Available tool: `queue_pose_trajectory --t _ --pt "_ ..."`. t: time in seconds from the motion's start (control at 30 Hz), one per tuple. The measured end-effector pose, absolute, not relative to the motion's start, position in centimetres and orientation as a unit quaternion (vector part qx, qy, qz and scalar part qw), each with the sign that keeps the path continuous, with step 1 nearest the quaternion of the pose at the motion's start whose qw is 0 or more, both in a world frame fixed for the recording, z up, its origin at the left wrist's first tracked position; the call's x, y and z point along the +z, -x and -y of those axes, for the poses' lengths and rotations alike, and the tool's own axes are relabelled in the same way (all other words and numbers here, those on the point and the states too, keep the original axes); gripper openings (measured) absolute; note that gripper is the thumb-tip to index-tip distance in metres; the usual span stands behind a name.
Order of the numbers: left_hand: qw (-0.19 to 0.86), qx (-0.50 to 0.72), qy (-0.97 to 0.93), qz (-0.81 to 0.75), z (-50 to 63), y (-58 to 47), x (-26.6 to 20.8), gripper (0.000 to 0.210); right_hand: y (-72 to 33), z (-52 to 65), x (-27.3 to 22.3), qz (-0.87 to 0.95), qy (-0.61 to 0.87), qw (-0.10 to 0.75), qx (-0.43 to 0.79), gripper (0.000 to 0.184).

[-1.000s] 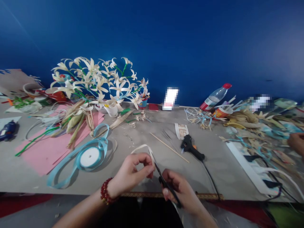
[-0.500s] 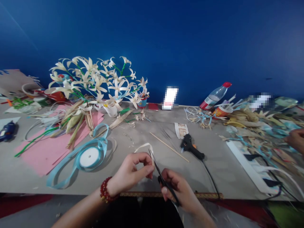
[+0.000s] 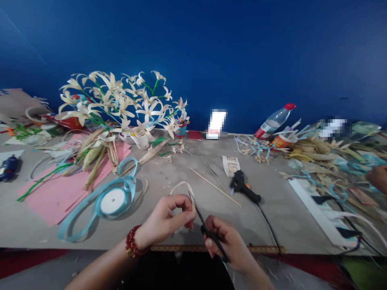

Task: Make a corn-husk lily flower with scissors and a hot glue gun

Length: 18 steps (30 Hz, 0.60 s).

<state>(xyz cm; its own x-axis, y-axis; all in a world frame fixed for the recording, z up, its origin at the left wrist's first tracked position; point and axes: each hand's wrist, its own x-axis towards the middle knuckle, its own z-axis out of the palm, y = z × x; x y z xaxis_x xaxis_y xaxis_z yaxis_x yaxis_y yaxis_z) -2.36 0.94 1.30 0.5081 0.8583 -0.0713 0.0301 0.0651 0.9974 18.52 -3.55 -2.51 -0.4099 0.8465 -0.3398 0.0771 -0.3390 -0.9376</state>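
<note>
Near the table's front edge, my left hand (image 3: 169, 217) is closed, its thumb and fingers pinching a thin pale strip (image 3: 183, 184) that arcs up and over beyond the knuckles. Wrapped round the black handles of a pair of scissors (image 3: 208, 233) is my right hand (image 3: 227, 241). The scissor blades point up and away to the left and lie against the strip beside my left fingertips. Whether the blades are fully closed is hard to make out. A red bead bracelet (image 3: 133, 241) circles my left wrist.
A blue ribbon spool (image 3: 113, 201) and pink paper (image 3: 48, 193) lie left, before pale flowers (image 3: 121, 104). Right of centre are a thin stick (image 3: 216, 187), a black glue gun (image 3: 246, 189) and a white power strip (image 3: 314, 213). Another person's hand (image 3: 377, 179) shows at far right.
Both hands hold nearly the same pose, with the scissors still at the strip. The view has shifted very slightly.
</note>
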Motion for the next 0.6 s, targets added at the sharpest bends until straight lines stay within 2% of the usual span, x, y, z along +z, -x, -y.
queue_pose_trajectory --t 0.4,0.6 --pt "0.654 0.324 -0.590 -0.346 -1.5 2.7 0.9 0.023 -18.5 3.6 -3.6 0.512 0.467 0.298 0.656 0.060" --pt "0.624 0.285 -0.639 -0.348 -2.3 3.2 1.2 0.023 -19.2 2.9 -3.3 0.491 0.487 0.303 0.655 0.059"
